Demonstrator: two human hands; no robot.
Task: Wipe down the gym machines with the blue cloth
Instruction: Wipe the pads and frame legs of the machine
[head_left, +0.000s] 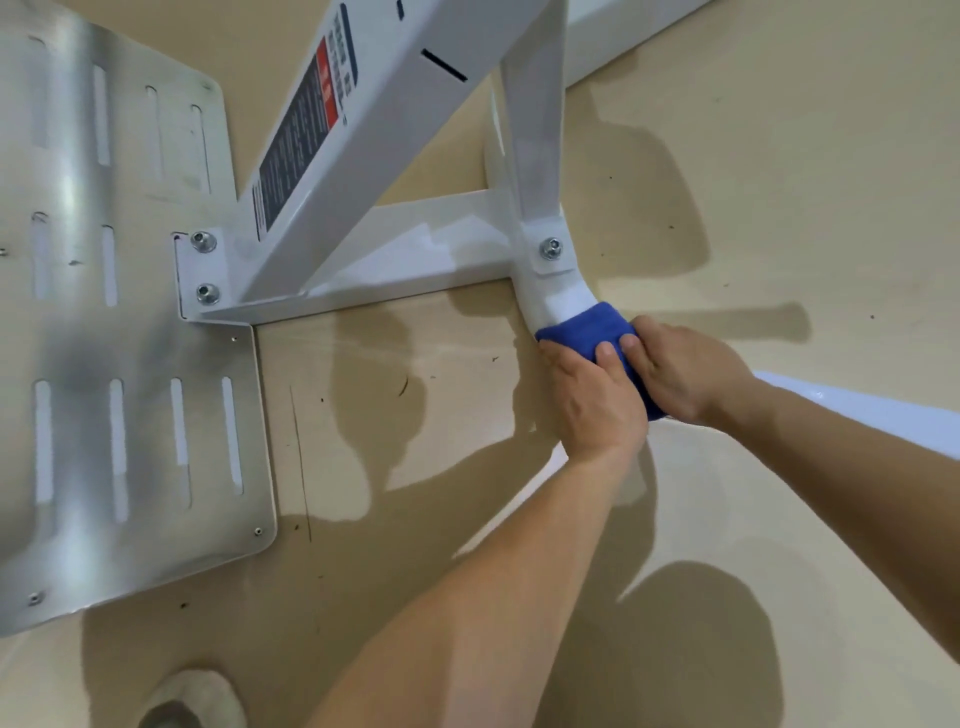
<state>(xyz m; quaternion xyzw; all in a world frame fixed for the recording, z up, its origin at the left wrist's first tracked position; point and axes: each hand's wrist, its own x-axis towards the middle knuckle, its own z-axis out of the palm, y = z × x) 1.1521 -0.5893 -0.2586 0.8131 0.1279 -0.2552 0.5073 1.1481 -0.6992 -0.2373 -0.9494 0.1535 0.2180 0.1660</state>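
Label print (306, 130) on the white frame (415, 249) too blurred to read, blue cloth (587, 327) partly covered by left hand (592, 400) and right hand (680, 374), fingertips hidden underneath, metal plate (78, 312) cut by left edge, shoe (192, 699) cut by bottom edge

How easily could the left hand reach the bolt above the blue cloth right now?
Probably yes, easily. The left hand grips the blue cloth on the white frame just below the bolt, and only bare frame lies between them. It need only slide upward.

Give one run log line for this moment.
wiping | left hand, right hand: grip blue cloth | cloth on: white frame tube, near bolt
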